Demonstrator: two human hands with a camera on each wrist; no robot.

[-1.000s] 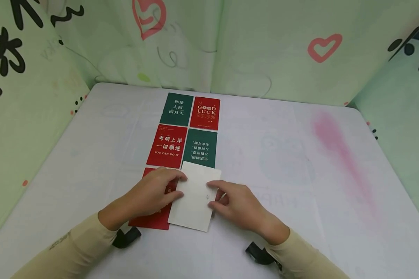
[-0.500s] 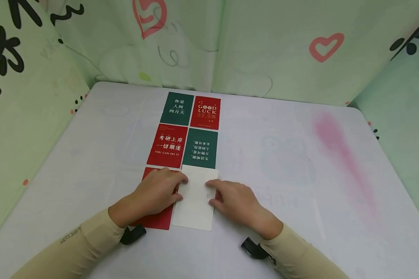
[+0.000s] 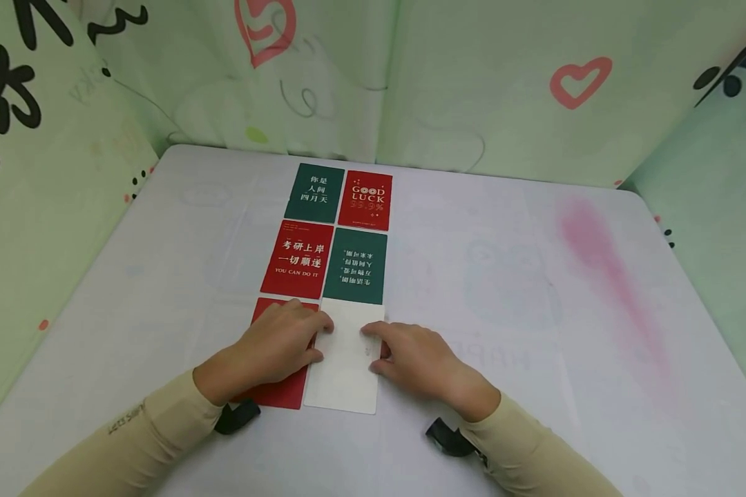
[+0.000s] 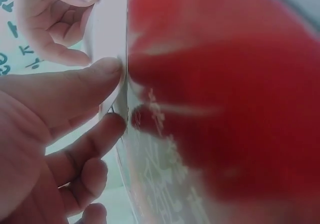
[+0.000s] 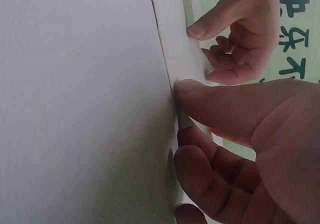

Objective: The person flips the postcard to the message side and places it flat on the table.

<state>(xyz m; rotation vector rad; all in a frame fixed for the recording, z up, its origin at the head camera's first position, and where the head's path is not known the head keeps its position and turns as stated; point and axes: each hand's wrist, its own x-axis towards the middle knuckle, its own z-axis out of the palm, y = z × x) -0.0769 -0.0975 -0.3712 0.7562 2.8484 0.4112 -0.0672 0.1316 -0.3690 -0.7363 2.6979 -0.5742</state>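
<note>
A white card (image 3: 342, 383) with small faint print near its right edge lies nearly flat on the table, at the near end of the right column of cards. My left hand (image 3: 280, 342) holds its left edge with thumb and forefinger. At its right edge my right hand (image 3: 419, 359) holds it the same way, the other fingers curled under. Beneath my left hand lies a red card (image 3: 280, 393), partly hidden by it. In the left wrist view the red card (image 4: 240, 108) looks glossy and borders the white card (image 4: 111, 23). The right wrist view shows thumb and fingertips at the white card's edge (image 5: 172, 33).
Beyond my hands lie a green card (image 3: 356, 266), a red card (image 3: 297, 259), another green card (image 3: 314, 193) and a red "GOOD LUCK" card (image 3: 365, 200), in two columns. The white table (image 3: 503, 297) bears a pink smear. Patterned green curtains (image 3: 460, 90) surround it.
The white card has turned straight and slid slightly toward me, its far end now meeting the green card's near edge instead of overlapping it. Both hands have shifted slightly with it.
</note>
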